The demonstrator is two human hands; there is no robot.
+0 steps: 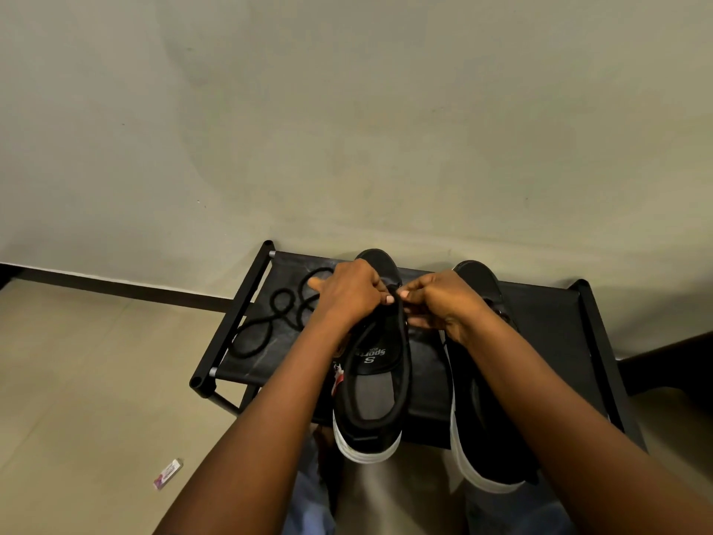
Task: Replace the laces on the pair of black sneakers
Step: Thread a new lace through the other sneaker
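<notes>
Two black sneakers with white soles stand on a low black rack [548, 314]. The left sneaker [376, 384] has its heel toward me and its opening shows a grey insole. My left hand [349, 293] grips its tongue area from the left side. My right hand [440, 303] pinches a black lace end just above the same shoe's eyelets. The right sneaker [486, 411] lies partly under my right forearm. A loose black lace [276, 314] lies coiled on the rack to the left of my hands.
The rack stands against a plain wall, on a beige tiled floor. A small white and purple wrapper [167, 474] lies on the floor at lower left. My knees in blue jeans [308, 496] show below the rack's front edge.
</notes>
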